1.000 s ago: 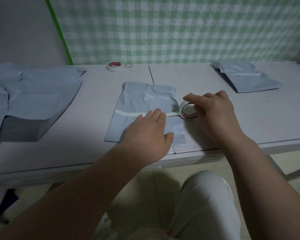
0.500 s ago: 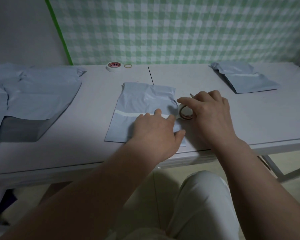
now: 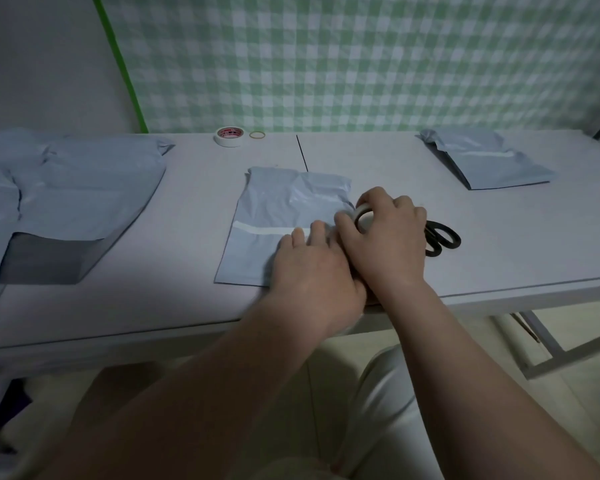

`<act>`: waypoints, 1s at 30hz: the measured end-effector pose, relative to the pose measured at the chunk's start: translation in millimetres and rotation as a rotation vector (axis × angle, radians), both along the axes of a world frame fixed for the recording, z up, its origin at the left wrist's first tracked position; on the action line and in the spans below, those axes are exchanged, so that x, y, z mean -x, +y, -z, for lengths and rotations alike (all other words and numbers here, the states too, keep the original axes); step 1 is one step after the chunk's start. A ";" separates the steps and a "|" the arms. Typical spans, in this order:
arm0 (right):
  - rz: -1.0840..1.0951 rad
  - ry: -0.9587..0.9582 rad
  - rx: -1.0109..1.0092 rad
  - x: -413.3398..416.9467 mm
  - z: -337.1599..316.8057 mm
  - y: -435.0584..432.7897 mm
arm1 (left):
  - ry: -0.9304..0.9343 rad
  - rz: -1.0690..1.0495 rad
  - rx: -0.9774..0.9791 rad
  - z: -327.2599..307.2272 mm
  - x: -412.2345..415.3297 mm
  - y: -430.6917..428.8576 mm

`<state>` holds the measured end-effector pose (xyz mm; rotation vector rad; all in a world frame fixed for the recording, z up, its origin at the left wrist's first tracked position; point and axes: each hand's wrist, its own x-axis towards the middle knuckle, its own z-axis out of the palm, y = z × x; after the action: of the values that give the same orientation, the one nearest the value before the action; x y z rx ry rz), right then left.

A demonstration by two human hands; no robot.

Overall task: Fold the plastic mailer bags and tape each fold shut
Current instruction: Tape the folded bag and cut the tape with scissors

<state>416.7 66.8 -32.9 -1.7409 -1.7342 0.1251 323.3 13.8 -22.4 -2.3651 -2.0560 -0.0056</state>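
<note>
A folded grey-blue mailer bag (image 3: pixel 278 209) lies flat at the table's middle, with a strip of white tape (image 3: pixel 260 230) running across its fold. My left hand (image 3: pixel 312 268) presses flat on the bag's lower right part, fingers over the tape's end. My right hand (image 3: pixel 388 237) grips a white tape roll (image 3: pixel 362 214) at the bag's right edge, touching my left hand. Black scissors (image 3: pixel 442 237) lie just right of my right hand, partly hidden by it.
A pile of unfolded mailer bags (image 3: pixel 66 192) covers the table's left side. A folded, taped bag (image 3: pixel 489 161) rests at the back right. A second tape roll (image 3: pixel 228 136) and a rubber band (image 3: pixel 257 134) sit at the back edge, by the checked curtain.
My right hand has rolled the tape roll left, onto the bag's right edge, uncovering the scissors. My left hand slid right along the tape until both hands touch.
</note>
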 end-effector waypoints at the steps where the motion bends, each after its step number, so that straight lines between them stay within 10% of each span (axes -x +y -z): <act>1: 0.022 -0.035 0.014 1.3 -0.2 0.6 | -0.018 0.005 -0.015 1.8 4.0 -1.0; 25: 0.058 -0.143 0.068 3.5 -2.7 -1.8 | 0.129 -0.274 0.012 -4.5 73.9 -5.8; 30: 0.000 -0.074 0.053 -9.2 -3.3 -6.3 | 0.026 0.007 -0.054 -10.2 47.7 0.2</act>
<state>426.0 60.5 -29.6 -1.8041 -1.7989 0.1085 275.6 14.0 -12.1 -2.3285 -2.0098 -0.0302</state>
